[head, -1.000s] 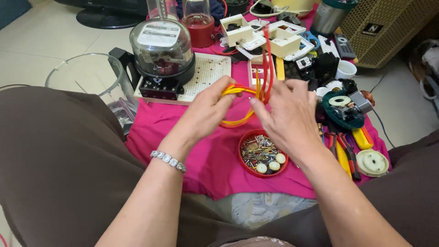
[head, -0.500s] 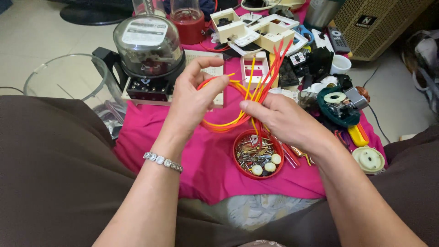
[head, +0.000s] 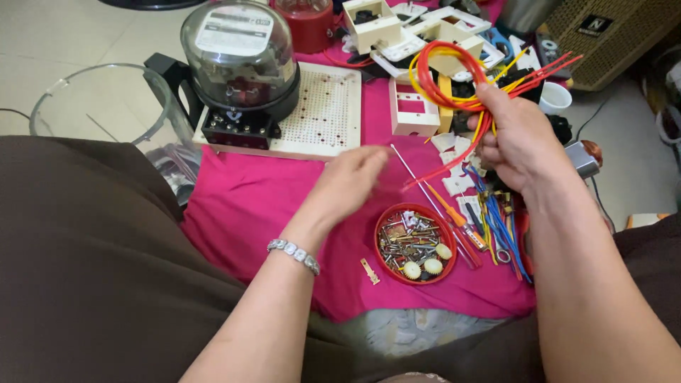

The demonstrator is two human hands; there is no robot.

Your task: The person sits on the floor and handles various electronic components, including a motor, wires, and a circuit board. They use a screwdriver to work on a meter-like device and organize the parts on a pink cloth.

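Nearest lies a round red lid [head: 415, 243] full of small metal screws on the pink cloth [head: 248, 206]. Above it the left hand [head: 347, 186] hovers empty, fingers loose (blurred). The right hand [head: 516, 138] is clenched on a bundle of red and yellow wires [head: 461, 78], looped upward, loose ends pointing up-right and down-left. Beyond stands a glass-domed electric meter [head: 240, 64].

A bundle of red and yellow wires [head: 464, 85] is held up above the pink cloth, looped at the top, with loose red ends fanning right and one trailing down to the left
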